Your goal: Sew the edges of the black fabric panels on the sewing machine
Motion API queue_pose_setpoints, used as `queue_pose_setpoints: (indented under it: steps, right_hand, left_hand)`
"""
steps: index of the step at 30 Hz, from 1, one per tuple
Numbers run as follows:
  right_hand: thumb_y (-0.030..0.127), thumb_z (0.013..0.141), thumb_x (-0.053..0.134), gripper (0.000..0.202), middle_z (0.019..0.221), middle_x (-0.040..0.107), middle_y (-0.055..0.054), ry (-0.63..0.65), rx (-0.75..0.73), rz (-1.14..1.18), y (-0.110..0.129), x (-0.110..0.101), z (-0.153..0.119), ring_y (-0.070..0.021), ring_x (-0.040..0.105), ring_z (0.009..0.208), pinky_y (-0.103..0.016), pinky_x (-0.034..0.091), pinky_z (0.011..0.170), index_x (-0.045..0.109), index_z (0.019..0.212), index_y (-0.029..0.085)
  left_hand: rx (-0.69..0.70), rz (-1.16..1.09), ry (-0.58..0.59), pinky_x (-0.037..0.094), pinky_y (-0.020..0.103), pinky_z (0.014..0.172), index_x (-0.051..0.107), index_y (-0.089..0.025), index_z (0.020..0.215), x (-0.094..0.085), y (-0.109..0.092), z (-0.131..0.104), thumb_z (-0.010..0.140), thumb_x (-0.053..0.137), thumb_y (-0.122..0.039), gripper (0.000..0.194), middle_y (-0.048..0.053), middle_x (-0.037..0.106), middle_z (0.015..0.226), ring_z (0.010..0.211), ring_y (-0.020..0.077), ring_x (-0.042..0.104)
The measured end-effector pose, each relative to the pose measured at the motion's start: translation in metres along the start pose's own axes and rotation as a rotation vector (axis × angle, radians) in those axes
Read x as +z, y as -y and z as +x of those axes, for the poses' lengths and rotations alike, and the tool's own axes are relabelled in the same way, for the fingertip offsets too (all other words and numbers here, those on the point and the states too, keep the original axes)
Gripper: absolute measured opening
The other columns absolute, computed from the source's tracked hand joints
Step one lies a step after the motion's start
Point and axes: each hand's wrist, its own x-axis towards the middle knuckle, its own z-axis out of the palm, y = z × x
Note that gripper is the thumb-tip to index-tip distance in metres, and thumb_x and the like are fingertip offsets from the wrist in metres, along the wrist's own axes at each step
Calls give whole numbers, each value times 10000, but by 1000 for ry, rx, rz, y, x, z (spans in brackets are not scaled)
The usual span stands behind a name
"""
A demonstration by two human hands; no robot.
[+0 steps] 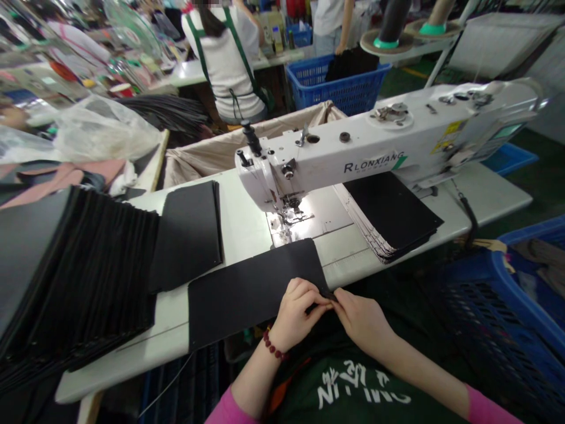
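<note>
A flat black panel (pixel 247 288) lies across the front edge of the sewing table, below the needle area of a white sewing machine (pixel 326 153). At the panel's near right corner, my left hand (pixel 301 312) pinches the edge, thumb and fingers together. My right hand (pixel 362 318) is closed at the same corner, its fingertips meeting those of the left on a small dark bit of material. Whether that bit is the panel's folded corner or a separate piece, I cannot tell. The presser foot (pixel 293 215) sits just beyond the panel's far edge.
A tall stack of black panels (pixel 88 271) fills the left, with a smaller pile (pixel 188 229) beside it. Under the machine arm rests another stack (pixel 392 212). Blue baskets stand at right (pixel 498 312) and behind (pixel 339 88). A person in a green-strapped apron (pixel 225 65) sits beyond.
</note>
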Motion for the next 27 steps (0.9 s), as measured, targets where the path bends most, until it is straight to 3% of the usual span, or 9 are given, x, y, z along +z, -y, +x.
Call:
queue_pose_setpoints:
  steps: [4,7,10,12,14,17,21,24,27]
  right_hand:
    - [280,998,376,201,762,653,-15,-9,20,19,-3,-4,0,-165,625,624,-259,315,523,498,849,221]
    - [347,994,391,200,721,634,0,-40,34,42,-14,-9,0,-175,621,613,-266,345,527,497,869,233]
    - [411,968,448,195,765,635,-6,-73,15,71,-29,-13,2,-186,631,646,-279,413,562,528,959,234]
    - [431,945,494,225,879,652,-36,-84,-50,85,-37,-15,5,-193,650,725,-289,466,623,551,1019,226]
    - [434,930,523,268,982,657,-72,-100,-139,73,-41,-16,8,-203,661,800,-297,499,682,569,1077,214]
    - [417,924,536,360,1161,644,-112,-104,-269,0,-37,-17,15,-224,666,889,-312,520,735,555,1219,211]
    - [305,936,500,489,1441,485,-86,-1,-381,-129,-26,-16,27,-194,678,772,-335,534,681,420,1418,273]
    - [177,929,442,480,1430,506,-40,50,-427,-43,-20,-21,35,-201,682,876,-340,541,748,457,1393,302]
    - [200,939,458,348,1265,638,-19,10,-394,244,-13,-39,40,-208,634,1063,-335,506,907,586,1249,292]
  left_hand:
    - [-17,-67,-16,472,332,767,687,-200,824,-12,-11,-1,874,665,-251,74,47,605,827,847,183,548]
    - [-79,-123,23,483,309,771,694,-206,863,-48,-19,-20,869,672,-247,46,42,603,836,852,173,568]
    - [-278,-65,211,493,298,775,696,-223,849,-97,-14,-69,886,642,-245,68,37,637,861,870,177,598]
    - [-444,18,432,502,292,761,712,-250,833,-127,-6,-111,892,606,-206,129,18,670,861,861,182,628]
    - [-630,112,529,520,298,769,725,-284,993,-148,1,-150,864,600,-153,222,10,709,935,870,195,667]
    - [-737,234,396,534,319,768,663,-291,1151,-160,5,-179,896,584,-254,269,16,708,988,858,203,676]
    - [-544,472,-30,453,449,991,570,-250,1263,-156,13,-165,881,621,-367,402,91,621,1227,1155,270,568]
    - [-389,480,-68,251,563,1141,527,-284,1331,-155,29,-151,894,608,-296,445,78,506,1420,1364,290,396]
    - [-292,289,-114,220,562,1158,652,-285,1160,-165,34,-146,918,564,-218,265,35,674,1212,1266,252,528]
